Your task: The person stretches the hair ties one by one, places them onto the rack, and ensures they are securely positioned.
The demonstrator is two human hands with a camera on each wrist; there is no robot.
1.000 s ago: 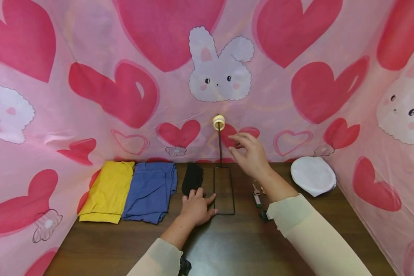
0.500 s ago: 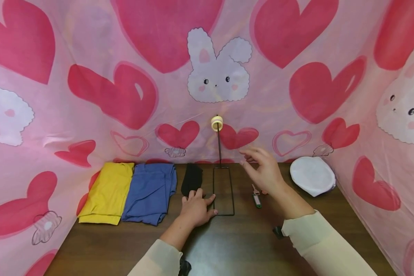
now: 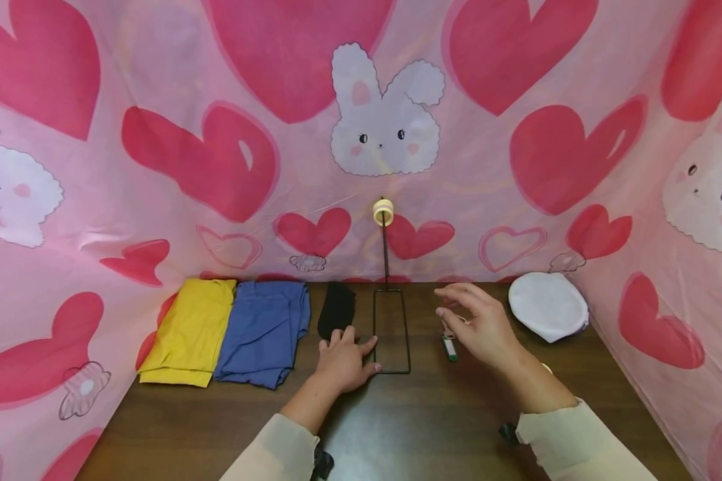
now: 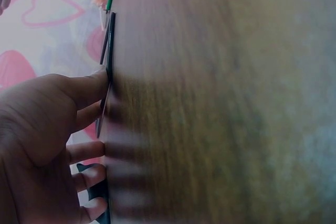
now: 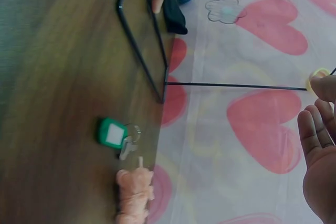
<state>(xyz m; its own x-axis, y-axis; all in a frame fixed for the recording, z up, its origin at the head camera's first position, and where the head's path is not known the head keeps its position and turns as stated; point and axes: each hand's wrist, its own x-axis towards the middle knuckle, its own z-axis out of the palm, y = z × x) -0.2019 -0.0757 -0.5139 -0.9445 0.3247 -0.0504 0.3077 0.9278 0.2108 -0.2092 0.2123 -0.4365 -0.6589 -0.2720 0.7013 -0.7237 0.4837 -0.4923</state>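
A black wire stand (image 3: 408, 334) has a rectangular base on the table and an upright rod. A pale yellow ring (image 3: 383, 212) sits around the rod near its top. My left hand (image 3: 341, 364) rests at the base's left side, thumb and index finger pressing on the wire. The other left fingertips reach toward a black folded cloth item (image 3: 338, 306). Over a key with a green tag (image 3: 450, 349) hovers my right hand (image 3: 484, 324), its fingers loosely bent and nothing between them. A pink figurine (image 5: 134, 195) lies beside the key in the right wrist view.
Yellow folded cloth (image 3: 188, 334) and blue folded cloth (image 3: 261, 334) lie side by side at the left. A white round pouch (image 3: 547, 306) lies at the back right. Behind the table (image 3: 409, 427) hangs a pink sheet with hearts and rabbits.
My right hand has drawn away from the rod, moving right and down to hover near the key. The left hand stays at the stand's base.
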